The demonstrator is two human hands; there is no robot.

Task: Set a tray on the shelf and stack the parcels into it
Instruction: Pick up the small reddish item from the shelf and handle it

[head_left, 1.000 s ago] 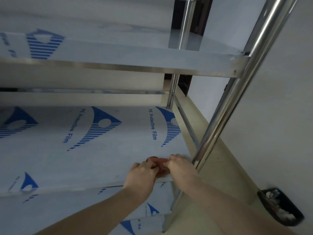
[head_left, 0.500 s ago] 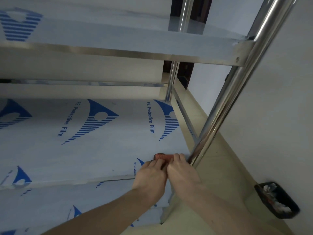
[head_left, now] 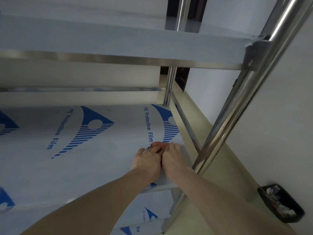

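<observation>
One head-worn wide-angle view, looking forward and steeply down from close above the film-covered shelf, right post leaning across frame and floor visible beside it at right.

We note the shelf: a steel rack tier covered in pale film printed with blue triangle marks and the words "PE Protective Film". It lies level, a further tier above and another below. Near its right front corner, close to the slanting steel post, sits a small reddish-orange item, mostly hidden by fingers, so we cannot tell whether it is a parcel. We see no tray on the shelf.
</observation>
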